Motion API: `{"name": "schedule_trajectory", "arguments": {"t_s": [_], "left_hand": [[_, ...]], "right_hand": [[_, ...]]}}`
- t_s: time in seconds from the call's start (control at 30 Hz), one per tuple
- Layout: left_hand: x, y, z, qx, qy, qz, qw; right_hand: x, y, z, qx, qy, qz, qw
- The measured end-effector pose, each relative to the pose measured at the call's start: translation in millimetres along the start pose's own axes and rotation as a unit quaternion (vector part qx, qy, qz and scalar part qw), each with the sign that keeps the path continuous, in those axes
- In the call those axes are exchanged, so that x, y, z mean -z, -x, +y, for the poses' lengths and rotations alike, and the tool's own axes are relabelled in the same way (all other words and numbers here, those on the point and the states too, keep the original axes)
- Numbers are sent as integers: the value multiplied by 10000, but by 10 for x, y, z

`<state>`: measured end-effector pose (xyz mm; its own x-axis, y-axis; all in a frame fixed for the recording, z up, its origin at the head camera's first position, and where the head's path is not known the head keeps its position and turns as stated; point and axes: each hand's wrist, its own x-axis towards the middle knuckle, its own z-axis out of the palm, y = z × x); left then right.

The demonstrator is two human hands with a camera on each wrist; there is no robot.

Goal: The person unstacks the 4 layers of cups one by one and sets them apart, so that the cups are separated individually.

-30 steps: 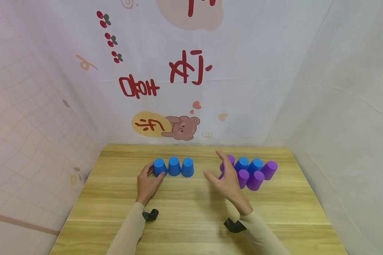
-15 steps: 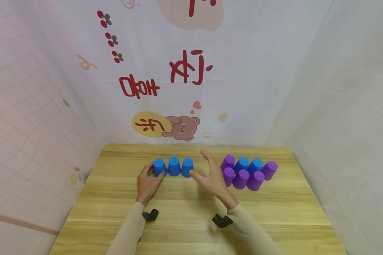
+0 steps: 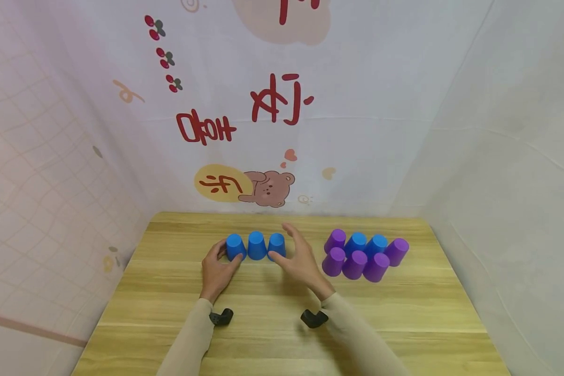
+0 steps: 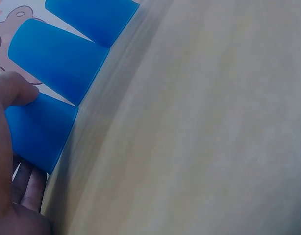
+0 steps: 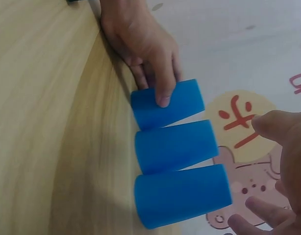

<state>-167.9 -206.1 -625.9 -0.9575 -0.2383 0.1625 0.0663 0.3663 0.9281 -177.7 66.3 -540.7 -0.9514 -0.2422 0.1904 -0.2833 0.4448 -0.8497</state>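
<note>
Three blue cups stand upside down in a row on the wooden table. My left hand (image 3: 217,272) holds the leftmost blue cup (image 3: 235,245), thumb on its near side and fingers behind it. The middle blue cup (image 3: 256,245) stands beside it. At the row's right end, my right hand (image 3: 303,263) is spread around the right blue cup (image 3: 277,242). In the right wrist view, the thumb (image 5: 275,125) and fingers of that hand stay apart from the cups. The left wrist view shows the left thumb (image 4: 20,89) on the blue cup (image 4: 40,128).
To the right stands a group of upside-down cups in two rows: purple cups (image 3: 355,265) in front, blue cups (image 3: 377,244) between purple ones behind. The wooden table (image 3: 263,334) ends at a printed cloth wall (image 3: 357,130) at the back, with cloth on both sides.
My right hand has moved left, from in front of the purple cups to the right end of the blue row. My left hand has stayed on its cup.
</note>
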Motion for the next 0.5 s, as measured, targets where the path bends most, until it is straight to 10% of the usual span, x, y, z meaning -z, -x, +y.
{"name": "schedule_trajectory", "arguments": {"t_s": [0.5], "left_hand": [[-14, -5, -16, -95, -28, 61, 9999]], "right_hand": [[-144, -105, 212, -163, -340, -92, 9992]]}}
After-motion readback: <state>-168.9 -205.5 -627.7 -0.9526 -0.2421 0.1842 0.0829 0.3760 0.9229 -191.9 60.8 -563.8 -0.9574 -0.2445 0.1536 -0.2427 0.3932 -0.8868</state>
